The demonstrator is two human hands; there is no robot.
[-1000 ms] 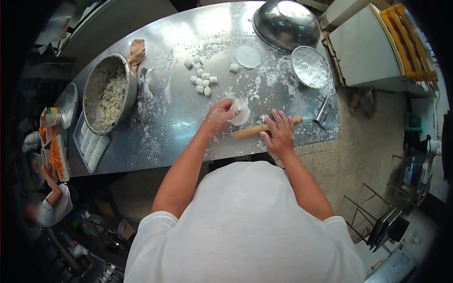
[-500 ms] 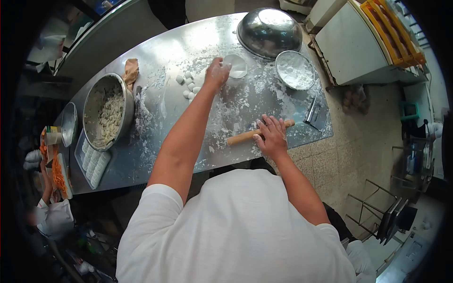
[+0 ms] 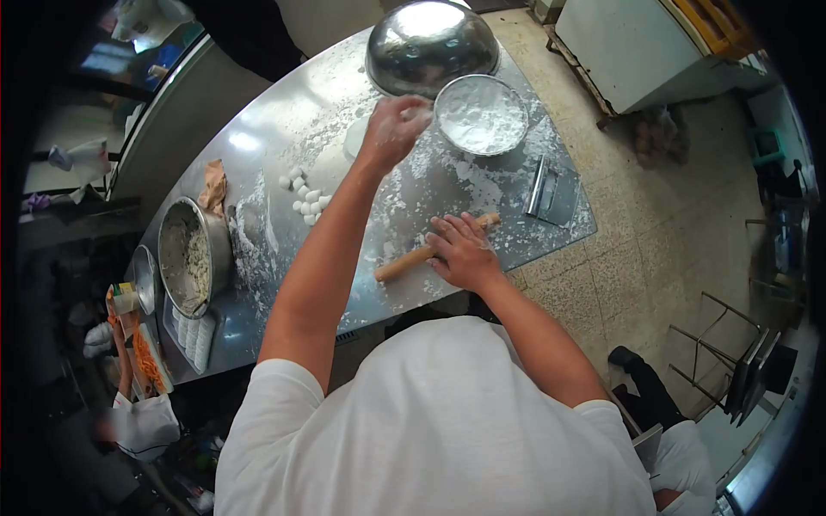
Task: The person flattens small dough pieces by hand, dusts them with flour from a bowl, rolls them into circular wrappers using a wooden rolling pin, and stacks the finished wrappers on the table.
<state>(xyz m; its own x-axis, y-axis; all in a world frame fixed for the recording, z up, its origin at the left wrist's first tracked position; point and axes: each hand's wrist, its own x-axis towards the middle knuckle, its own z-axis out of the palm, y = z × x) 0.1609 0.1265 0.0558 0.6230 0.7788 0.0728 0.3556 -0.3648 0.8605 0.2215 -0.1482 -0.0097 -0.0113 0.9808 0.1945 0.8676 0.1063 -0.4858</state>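
Note:
My left hand (image 3: 396, 133) is beside the left rim of a round container of white flour (image 3: 482, 116). Its fingers are curled together and slightly blurred; what they hold is hidden. A thin, pale dough disc (image 3: 354, 138) lies on the floured metal table, partly covered by that hand. Several small white dough pieces (image 3: 308, 199) sit left of my forearm. My right hand (image 3: 465, 251) rests on a wooden rolling pin (image 3: 404, 264), fingers spread across it rather than wrapped round it.
An upturned metal bowl (image 3: 434, 52) stands at the far edge, and a metal dough scraper (image 3: 551, 193) near the right corner. A deep bowl of filling (image 3: 196, 258) and a tray of white rolls (image 3: 196, 340) are left. Another person's sleeve (image 3: 684, 460) shows at lower right.
My left hand has moved from the dough disc to the flour container's rim. My right hand stays on the rolling pin. The whole view has shifted and turned.

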